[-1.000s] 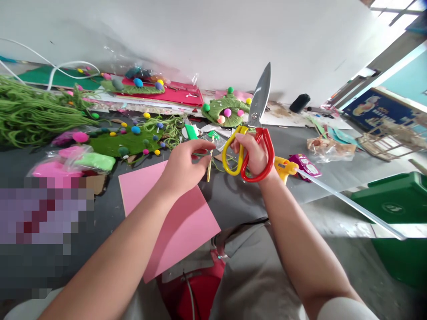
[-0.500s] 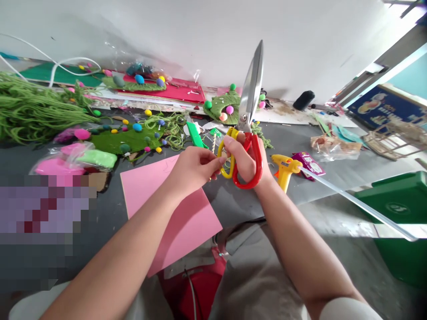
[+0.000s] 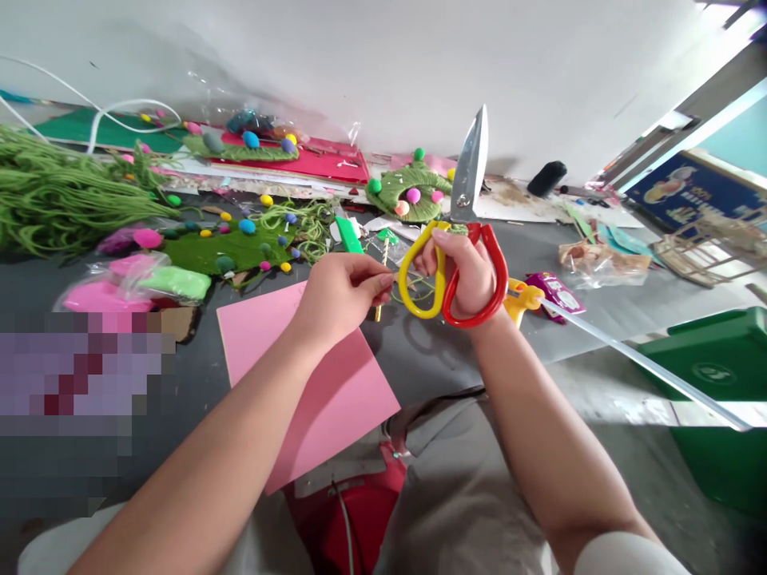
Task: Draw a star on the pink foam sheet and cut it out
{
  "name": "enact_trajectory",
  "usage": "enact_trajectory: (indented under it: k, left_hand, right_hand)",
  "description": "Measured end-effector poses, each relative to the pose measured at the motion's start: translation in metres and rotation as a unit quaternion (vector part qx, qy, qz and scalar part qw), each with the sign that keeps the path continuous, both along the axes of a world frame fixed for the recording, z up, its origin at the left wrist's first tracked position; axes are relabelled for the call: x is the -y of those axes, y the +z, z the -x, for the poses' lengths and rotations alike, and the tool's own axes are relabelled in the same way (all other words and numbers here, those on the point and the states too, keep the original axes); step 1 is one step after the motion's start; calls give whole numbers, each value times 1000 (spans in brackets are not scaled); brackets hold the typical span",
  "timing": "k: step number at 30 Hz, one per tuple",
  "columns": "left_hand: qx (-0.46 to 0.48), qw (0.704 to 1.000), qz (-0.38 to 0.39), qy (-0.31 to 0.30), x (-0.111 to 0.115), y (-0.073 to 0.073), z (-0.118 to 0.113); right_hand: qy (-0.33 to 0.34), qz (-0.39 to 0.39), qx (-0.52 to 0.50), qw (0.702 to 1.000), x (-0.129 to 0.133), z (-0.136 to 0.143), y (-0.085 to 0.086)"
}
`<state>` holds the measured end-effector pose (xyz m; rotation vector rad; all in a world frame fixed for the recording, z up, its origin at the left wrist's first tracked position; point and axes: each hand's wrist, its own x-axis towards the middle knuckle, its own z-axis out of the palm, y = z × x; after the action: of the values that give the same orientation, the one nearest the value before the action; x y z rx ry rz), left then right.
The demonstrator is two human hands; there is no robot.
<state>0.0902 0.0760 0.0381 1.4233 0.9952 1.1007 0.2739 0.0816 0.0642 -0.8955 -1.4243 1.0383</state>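
Large scissors (image 3: 470,172) with one yellow and one red handle loop point upward in my right hand (image 3: 476,275), whose fingers are wrapped round the handles. To their left, my left hand (image 3: 344,295) is closed in a pinch; what lies between thumb and finger is too small to make out. A thin twisted gold stick (image 3: 385,254) shows just beyond the left fingertips; I cannot tell if they touch it. Below the left wrist lies a pink sheet (image 3: 329,415) on the grey table (image 3: 419,367). The yellow glue gun (image 3: 522,299) lies behind my right wrist.
Green yarn (image 3: 65,180) lies at the left. Green felt shapes with coloured pompoms (image 3: 224,249) and bagged pink and green clay (image 3: 173,283) are nearby. A long clear glue stick (image 3: 635,359) juts from the glue gun towards a green bin (image 3: 713,351) at the right.
My right hand with the scissors has moved right, away from my left hand, and the blades now sit lower. My left hand has shifted slightly left and remains pinched.
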Motion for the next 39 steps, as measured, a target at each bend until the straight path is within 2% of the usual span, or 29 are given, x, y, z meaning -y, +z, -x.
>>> enact_trajectory:
  k: [3, 5, 7, 9, 11, 13, 16, 19, 26, 32, 39]
  left_hand:
    - [93, 994, -28, 52, -1, 1, 0]
    - [97, 992, -52, 52, -3, 0, 2]
    - [41, 997, -64, -22, -3, 0, 4]
    - [-22, 989, -63, -130, -1, 1, 5]
    - [-22, 978, -38, -204, 3, 3, 3]
    - [17, 974, 17, -226, 7, 6, 1]
    - [74, 974, 87, -198, 10, 10, 0]
    - [91, 977, 94, -167, 10, 11, 1]
    - [-60, 995, -33, -74, 10, 11, -3]
    - [-186, 971, -147, 17, 15, 9, -3]
    - [-225, 948, -220, 48, 16, 8, -2]
  right_hand:
    - [12, 10, -17, 1000, -2, -2, 0]
    - [8, 5, -18, 1000, -2, -2, 1]
    - [2, 3, -16, 1000, -2, -2, 3]
    - [-2, 4, -10, 1000, -2, -2, 3]
    - [-1, 9, -7, 1000, -1, -2, 4]
    - [4, 13, -11, 1000, -1, -3, 4]
    - [4, 22, -26, 999, -1, -3, 4]
    - [7, 29, -29, 999, -1, -4, 3]
    - [3, 34, -2, 999, 1, -3, -2]
    - [-12, 32, -2, 999, 5, 4, -2]
    - [-15, 28, -4, 999, 6, 7, -2]
